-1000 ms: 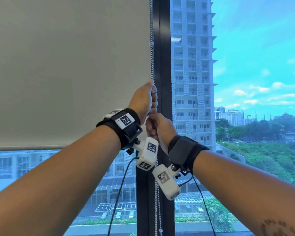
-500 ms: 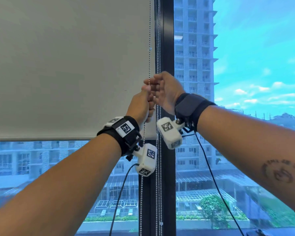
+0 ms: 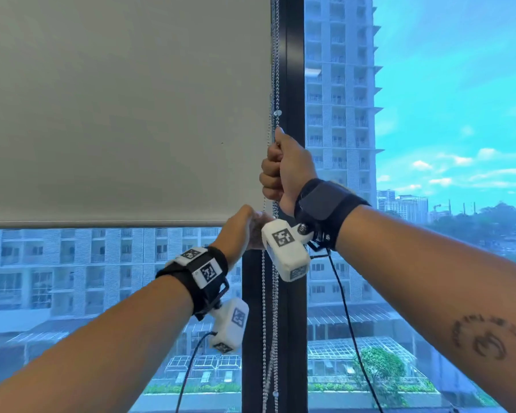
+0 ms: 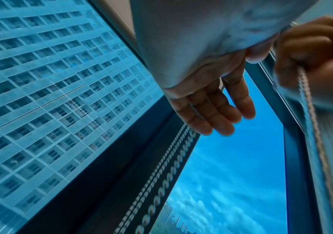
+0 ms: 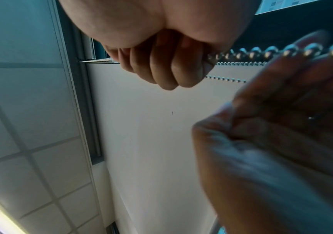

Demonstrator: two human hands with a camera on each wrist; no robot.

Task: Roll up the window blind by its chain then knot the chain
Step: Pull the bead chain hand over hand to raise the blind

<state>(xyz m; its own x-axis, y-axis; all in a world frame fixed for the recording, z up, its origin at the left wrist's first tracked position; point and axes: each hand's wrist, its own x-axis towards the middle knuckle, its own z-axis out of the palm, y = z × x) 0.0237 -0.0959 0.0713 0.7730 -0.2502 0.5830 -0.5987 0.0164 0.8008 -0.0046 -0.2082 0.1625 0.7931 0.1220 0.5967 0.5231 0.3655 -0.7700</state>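
Right hand (image 3: 289,168) fisted round bead chain (image 3: 276,84); left hand (image 4: 211,107), just below that grip, fingers straight, holding nothing.

black wrist straps (image 3: 325,204), white tagged camera pods (image 3: 285,248), black cables (image 3: 349,317).

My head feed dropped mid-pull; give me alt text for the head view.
The right hand grips the bead chain beside the dark window frame, above the left hand. The grey blind covers roughly the window's upper half, tower blocks outside.
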